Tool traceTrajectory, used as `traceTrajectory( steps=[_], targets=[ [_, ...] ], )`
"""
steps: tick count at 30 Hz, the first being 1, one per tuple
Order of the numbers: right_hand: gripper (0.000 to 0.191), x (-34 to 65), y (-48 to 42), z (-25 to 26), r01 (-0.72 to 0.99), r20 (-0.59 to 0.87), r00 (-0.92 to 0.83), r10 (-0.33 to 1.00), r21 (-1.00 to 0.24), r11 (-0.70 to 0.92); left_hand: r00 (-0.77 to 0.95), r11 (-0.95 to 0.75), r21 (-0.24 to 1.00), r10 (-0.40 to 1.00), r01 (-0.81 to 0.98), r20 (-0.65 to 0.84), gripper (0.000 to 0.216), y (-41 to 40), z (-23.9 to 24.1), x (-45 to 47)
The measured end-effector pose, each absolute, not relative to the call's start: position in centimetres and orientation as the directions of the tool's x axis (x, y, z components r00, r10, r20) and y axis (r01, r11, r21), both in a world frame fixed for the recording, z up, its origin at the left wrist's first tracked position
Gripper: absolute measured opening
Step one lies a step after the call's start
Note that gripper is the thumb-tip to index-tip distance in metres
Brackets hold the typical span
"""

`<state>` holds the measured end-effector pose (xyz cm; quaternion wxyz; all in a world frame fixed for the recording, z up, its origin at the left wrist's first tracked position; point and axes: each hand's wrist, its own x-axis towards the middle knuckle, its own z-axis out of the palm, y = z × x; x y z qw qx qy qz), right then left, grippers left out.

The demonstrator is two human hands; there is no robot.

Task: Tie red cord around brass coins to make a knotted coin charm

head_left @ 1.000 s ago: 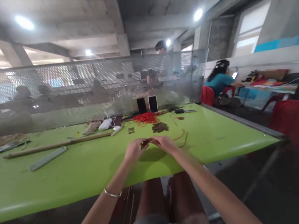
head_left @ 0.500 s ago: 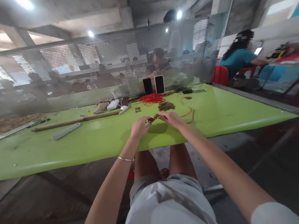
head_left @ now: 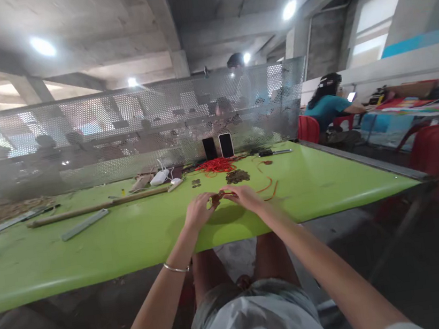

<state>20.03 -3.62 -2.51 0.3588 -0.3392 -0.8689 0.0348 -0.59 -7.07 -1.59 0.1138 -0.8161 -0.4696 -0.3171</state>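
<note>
Above the near part of the table, my left hand is closed around a small bunch of brown coins. My right hand pinches the other end of the bunch, where a bit of reddish cord seems to show. The fingers partly hide how coins and cord are joined. Just beyond my hands lies a heap of dark coins, with a small group of coins to its left. A tangle of red cords is behind them. Loose orange-red cord lies right of my right hand.
Two phones lean upright at the perforated screen. On the left are a wooden stick, a grey flat bar and white chargers. A black-handled tool lies back right. A person sits at another table.
The camera view has tilted up and turned slightly right, so the table appears lower and further left. Both hands stay together on the coins, with the fingers slightly shifted.
</note>
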Motion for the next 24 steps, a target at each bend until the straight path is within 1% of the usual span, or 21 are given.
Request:
traceTrajectory(
  steps=[7,11,17,24],
  targets=[
    [0.035,19.9,-3.5,-2.7,0.541,0.591,-0.516,0.62,-0.338,0.771,0.354,-0.541,0.098,0.666,0.836,0.657,0.026,-7.0,-1.7,-0.7],
    [0.031,19.5,-3.9,-2.6,0.543,0.586,-0.514,0.626,-0.343,0.766,0.381,-0.563,0.07,0.64,0.823,0.667,0.028,-6.9,-1.7,-0.8],
    [0.031,18.6,-4.4,-2.5,0.569,0.582,-0.502,0.64,-0.335,0.751,0.406,-0.587,0.031,0.596,0.809,0.692,0.021,-6.7,-1.7,-1.0],
    [0.033,18.8,-4.2,-2.7,0.556,0.573,-0.514,0.638,-0.344,0.756,0.417,-0.585,0.029,0.61,0.81,0.674,0.022,-6.9,-1.7,-0.9]
  ],
)
